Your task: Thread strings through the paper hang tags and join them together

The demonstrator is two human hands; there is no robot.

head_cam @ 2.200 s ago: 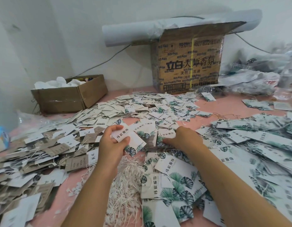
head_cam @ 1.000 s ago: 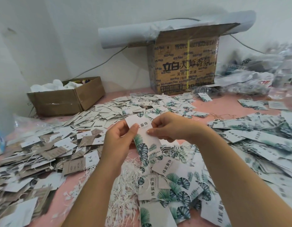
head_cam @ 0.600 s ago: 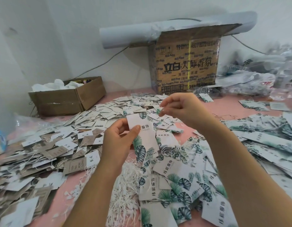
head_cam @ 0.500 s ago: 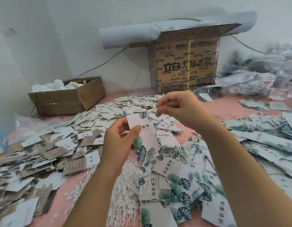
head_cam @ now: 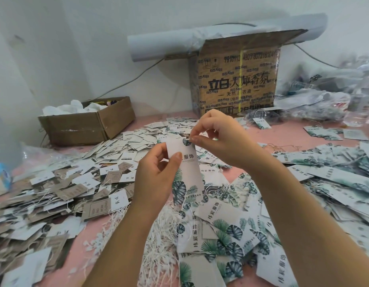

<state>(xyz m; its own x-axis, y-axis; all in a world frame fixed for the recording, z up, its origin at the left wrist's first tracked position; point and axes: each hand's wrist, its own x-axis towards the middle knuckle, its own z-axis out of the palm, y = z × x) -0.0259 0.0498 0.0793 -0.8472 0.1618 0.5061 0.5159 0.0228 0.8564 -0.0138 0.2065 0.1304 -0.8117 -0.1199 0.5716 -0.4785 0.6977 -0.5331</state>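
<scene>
Tag piles (head_cam: 55,195) crowding the table (head_cam: 163,117), bare pink strip (head_cam: 287,135) at far right, printed carton (head_cam: 237,79) against wall (head_cam: 96,38).

Top corner of the white leaf-printed paper hang tag (head_cam: 189,177) hidden behind pinching fingertips of the right hand (head_cam: 223,139), any string there too thin to tell, one printed character under the thumb of the left hand (head_cam: 156,179), both forearms cut by the bottom edge, blue object (head_cam: 2,177) clipped by the left edge and blurred.

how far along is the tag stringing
Far from finished, likely. Done: brown tags on the left look strung. In hand: left hand grips a leaf tag while right hand pinches at its top edge. To do: a big loose tag pile behind and a string heap.
</scene>
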